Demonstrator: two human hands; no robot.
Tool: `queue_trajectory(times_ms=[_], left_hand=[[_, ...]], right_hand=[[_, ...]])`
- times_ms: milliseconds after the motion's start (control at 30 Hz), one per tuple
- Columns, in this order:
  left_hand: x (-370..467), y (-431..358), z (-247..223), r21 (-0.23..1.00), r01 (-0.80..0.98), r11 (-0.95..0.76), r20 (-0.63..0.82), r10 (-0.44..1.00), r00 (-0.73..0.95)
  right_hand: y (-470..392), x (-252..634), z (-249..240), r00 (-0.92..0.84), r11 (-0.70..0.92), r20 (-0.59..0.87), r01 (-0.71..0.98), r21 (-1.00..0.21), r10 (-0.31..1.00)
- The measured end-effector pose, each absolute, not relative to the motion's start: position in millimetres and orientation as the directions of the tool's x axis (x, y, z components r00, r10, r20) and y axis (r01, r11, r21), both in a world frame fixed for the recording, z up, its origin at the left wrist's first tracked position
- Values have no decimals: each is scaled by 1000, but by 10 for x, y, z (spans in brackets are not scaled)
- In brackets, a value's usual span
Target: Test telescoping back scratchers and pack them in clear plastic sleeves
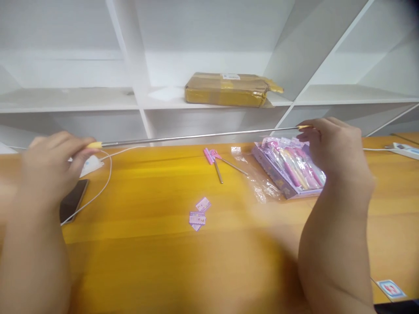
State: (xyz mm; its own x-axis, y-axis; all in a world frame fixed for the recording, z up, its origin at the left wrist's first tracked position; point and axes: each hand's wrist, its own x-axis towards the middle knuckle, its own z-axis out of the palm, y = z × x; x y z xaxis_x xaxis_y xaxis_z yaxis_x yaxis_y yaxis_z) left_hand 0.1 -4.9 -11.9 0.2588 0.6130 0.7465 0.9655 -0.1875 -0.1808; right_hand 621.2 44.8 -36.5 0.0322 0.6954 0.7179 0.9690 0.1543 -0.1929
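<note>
A long, thin telescopic rod (196,136) of metal with yellow ends spans the view, drawn out above the table. My left hand (55,161) pinches its thicker yellow end, thumb against the fingers. At the narrow tip, my right hand (334,144) grips the other yellow end between thumb and fingers, which partly hide its shape. Below the rod lie two shorter metal sticks with pink ends: a pink-handled stick (213,165) and a stick with a looped pink head (229,161). Small purple printed cards (197,218) lie nearer to me on the wooden table (140,261).
Beneath my right hand stands a purple box (278,174) of wrapped pink and yellow items, beside clear plastic wrappers (260,192). A phone (74,200) and white cable lie left. A torn cardboard box (225,89) sits on the white shelf; a power strip (406,150) is right.
</note>
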Motion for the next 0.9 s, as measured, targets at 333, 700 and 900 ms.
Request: queue_trajectory(times_ms=[333, 700, 900], left_hand=[[249, -25, -248, -346, 906, -246, 662, 621, 421], [279, -43, -274, -339, 909, -242, 669, 617, 414], [379, -47, -313, -330, 911, -247, 630, 661, 407]], right_hand=[[601, 5685, -501, -231, 354, 673, 934, -50, 703], [563, 5737, -505, -253, 381, 693, 924, -34, 675], [574, 5800, -504, -229, 345, 694, 938, -30, 683]])
